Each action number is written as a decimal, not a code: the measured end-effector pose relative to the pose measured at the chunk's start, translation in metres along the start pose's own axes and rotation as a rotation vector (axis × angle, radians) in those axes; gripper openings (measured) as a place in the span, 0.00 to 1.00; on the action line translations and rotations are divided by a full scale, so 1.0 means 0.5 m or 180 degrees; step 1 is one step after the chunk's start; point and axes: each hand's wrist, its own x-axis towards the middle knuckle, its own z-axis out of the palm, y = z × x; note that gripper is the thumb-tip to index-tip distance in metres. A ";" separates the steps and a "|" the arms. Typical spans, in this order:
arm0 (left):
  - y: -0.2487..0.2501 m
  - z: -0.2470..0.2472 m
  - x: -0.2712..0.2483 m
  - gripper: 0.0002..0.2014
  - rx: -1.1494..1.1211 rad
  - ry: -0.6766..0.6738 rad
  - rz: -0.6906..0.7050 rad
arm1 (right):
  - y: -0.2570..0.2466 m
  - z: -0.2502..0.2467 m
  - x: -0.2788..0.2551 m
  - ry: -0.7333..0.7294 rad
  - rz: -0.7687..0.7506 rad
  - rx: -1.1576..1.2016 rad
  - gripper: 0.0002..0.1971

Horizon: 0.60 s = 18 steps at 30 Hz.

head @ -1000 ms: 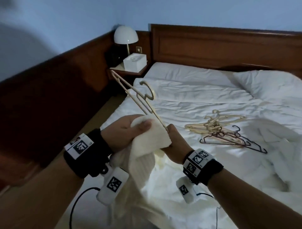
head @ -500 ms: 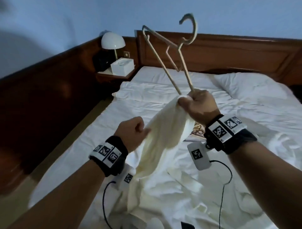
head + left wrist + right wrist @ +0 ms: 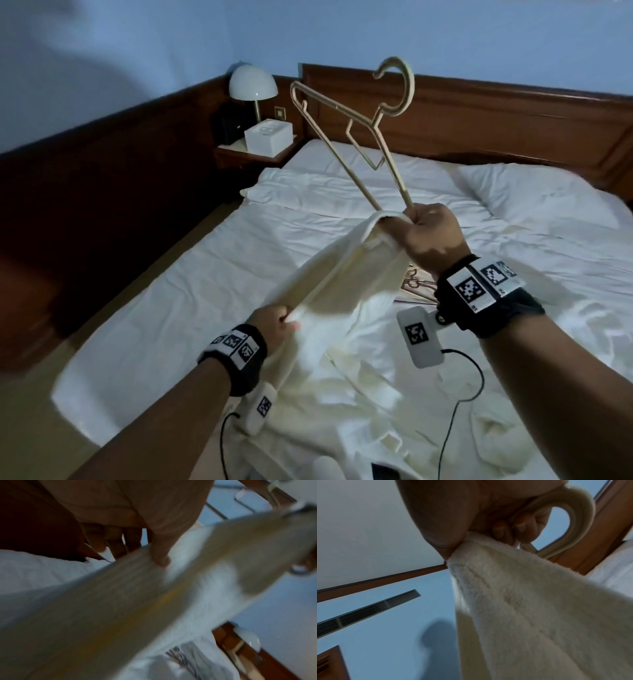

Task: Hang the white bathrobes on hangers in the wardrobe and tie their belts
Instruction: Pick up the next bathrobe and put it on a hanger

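A white bathrobe [image 3: 342,284] is lifted off the bed, its lower part still lying on the sheets. My right hand [image 3: 424,233] is raised over the bed and grips one end of a beige hanger [image 3: 363,130] together with the robe's top edge; the hanger's hook points up. In the right wrist view the fingers [image 3: 520,530] curl round the hanger [image 3: 573,513] and pinch the terry cloth [image 3: 530,601]. My left hand [image 3: 274,325] is lower and nearer, pinching the robe's edge and pulling it taut. The left wrist view is blurred; my thumb [image 3: 161,550] presses on the cloth [image 3: 137,601].
A pile of spare hangers [image 3: 414,284] lies on the bed [image 3: 513,274] behind the robe, mostly hidden. A bedside table with a lamp [image 3: 252,85] and white box [image 3: 269,135] stands at the back left. The wooden headboard [image 3: 496,120] runs along the far side. Floor lies to the left.
My left hand has moved down and towards me along the robe's edge, stretching the cloth taut. The right hand stays raised with the hanger, which has tilted slightly.
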 end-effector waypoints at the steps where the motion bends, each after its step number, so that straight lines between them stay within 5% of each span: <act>1: -0.025 -0.001 -0.002 0.10 -0.0114 0.0084 -0.0025 | 0.019 -0.009 0.003 0.0020 0.0067 -0.0031 0.19; 6: -0.052 -0.065 -0.038 0.15 -0.1297 0.1132 -0.0271 | 0.137 -0.028 0.000 -0.0450 0.0377 -0.1239 0.22; 8: -0.007 -0.109 -0.059 0.14 -0.1402 0.1378 0.0147 | 0.176 -0.013 -0.017 -0.0694 0.0450 -0.1560 0.16; 13: 0.161 -0.172 -0.119 0.12 -0.1023 0.0756 0.1317 | 0.172 0.092 -0.116 -0.1413 -0.0192 -0.1172 0.48; 15: 0.198 -0.167 -0.132 0.12 -0.0896 0.0780 0.1517 | 0.138 0.131 -0.138 -0.1644 -0.0461 -0.0974 0.44; 18: 0.192 -0.169 -0.134 0.13 -0.0984 0.1139 0.1474 | 0.105 0.138 -0.119 -0.1002 -0.0586 -0.0424 0.34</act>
